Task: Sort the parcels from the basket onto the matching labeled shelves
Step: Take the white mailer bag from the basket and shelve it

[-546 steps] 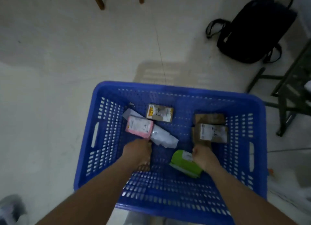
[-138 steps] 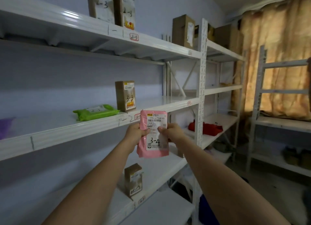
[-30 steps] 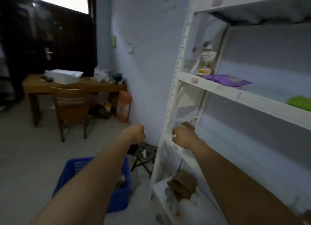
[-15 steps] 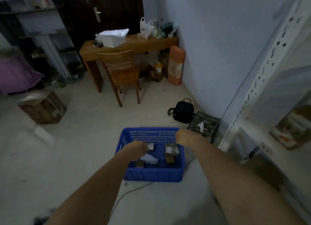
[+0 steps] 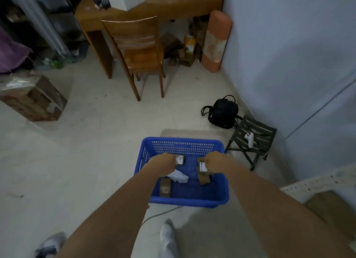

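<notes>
Your left hand (image 5: 163, 166) and right hand (image 5: 214, 162) reach over blue basket (image 5: 189, 199) on floor; backs face camera, finger state unclear, nothing visibly held. Below: brown boxes (image 5: 165, 188), white packet (image 5: 178, 176), awaiting pickup for shelving.

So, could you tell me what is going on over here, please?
A person is sorting parcels and stands over a blue basket on the floor, both arms stretched toward it. The left hand and right hand are above the basket with fingers curled; neither visibly holds anything. Inside lie a few parcels: small brown boxes and a white packet. A black backpack and a small stool sit beside the basket.
</notes>
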`<state>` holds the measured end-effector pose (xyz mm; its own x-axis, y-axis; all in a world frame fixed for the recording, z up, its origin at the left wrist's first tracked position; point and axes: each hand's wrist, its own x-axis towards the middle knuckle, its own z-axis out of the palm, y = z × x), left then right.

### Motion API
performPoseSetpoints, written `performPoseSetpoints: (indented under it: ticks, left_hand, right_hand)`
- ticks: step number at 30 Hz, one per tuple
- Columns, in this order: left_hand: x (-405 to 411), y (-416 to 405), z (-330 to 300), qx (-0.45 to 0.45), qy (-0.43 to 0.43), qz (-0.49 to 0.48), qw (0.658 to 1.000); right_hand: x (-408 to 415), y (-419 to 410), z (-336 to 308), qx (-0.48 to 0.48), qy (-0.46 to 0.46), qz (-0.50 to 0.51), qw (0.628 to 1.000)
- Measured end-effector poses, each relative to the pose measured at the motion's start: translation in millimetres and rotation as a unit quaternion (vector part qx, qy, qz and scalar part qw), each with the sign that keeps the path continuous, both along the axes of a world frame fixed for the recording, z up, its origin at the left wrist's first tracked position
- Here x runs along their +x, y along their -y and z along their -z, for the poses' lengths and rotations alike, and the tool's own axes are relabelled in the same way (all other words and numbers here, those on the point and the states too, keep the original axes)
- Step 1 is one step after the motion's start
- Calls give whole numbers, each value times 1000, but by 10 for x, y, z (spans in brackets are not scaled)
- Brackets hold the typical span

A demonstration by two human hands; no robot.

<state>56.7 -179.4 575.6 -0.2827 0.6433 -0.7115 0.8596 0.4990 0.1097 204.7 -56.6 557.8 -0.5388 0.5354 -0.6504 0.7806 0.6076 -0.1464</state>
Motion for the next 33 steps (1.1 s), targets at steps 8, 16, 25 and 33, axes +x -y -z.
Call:
performPoseSetpoints:
  ticks: [8,16,25,33]
  left_hand:
    - [-1272,-577,412,-2,-20,7,1000]
    - [-1731,-1155,1228,50,74,-142,986]
    - [-1893,-1481,2458,12,78,-157,984]
    - [-1834,-1565,3971,-49,122,-106,986]
  right_hand:
    - [-1239,-519,284,-45,-41,14,998]
    - [-1521,-1025,1183,-48,-83,52,994]
    - [-1729,-1572,2482,-112,-35,35,992]
    - [-1837,-1465,3955,-133,-21,46,990]
